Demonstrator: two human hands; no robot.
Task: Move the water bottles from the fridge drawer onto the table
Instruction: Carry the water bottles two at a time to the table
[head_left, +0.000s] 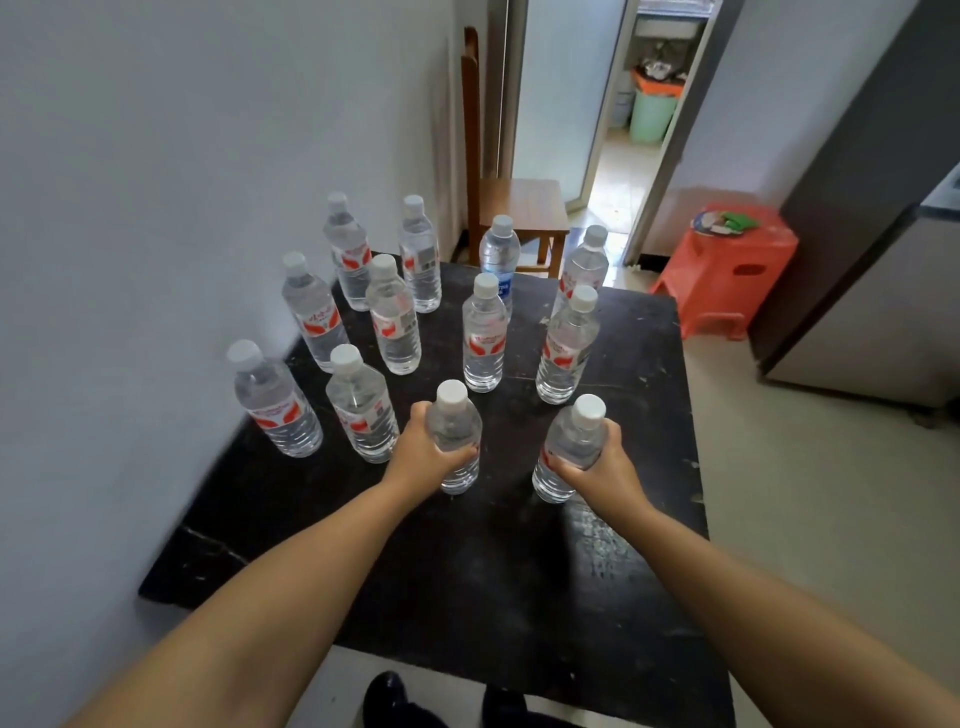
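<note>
The black table (519, 571) fills the centre of the head view, its left edge set against the white wall (156, 208). Taking the table centre as the dial, ten capped water bottles stand upright and unheld across the far half, from 9 o'clock round to 1 o'clock. Nine carry red-and-white labels, for example the nearest-left bottle (272, 402) at 9 o'clock. One carries a blue label: the blue-label bottle (500, 260) at 12 o'clock, on the far edge.

Judged progress: well advanced. Ten bottles are delivered and two more are at the table surface. The fridge (883, 260) appears only in part at 2 o'clock, and its drawer is not in view. How many bottles remain there cannot be told.

The left hand (423, 457) is wrapped around the body of the left-held bottle (454, 436) at 11 o'clock of the near half, fingers closed on its front and the cap clear above. The right hand (605, 467) is likewise clasped around the right-held bottle (569, 452) at 1 o'clock. Both bottles are upright, or nearly so. Their bases are at or just above the tabletop; contact cannot be confirmed.

Remaining for this pair, as judged: seat the bases and release.
</note>
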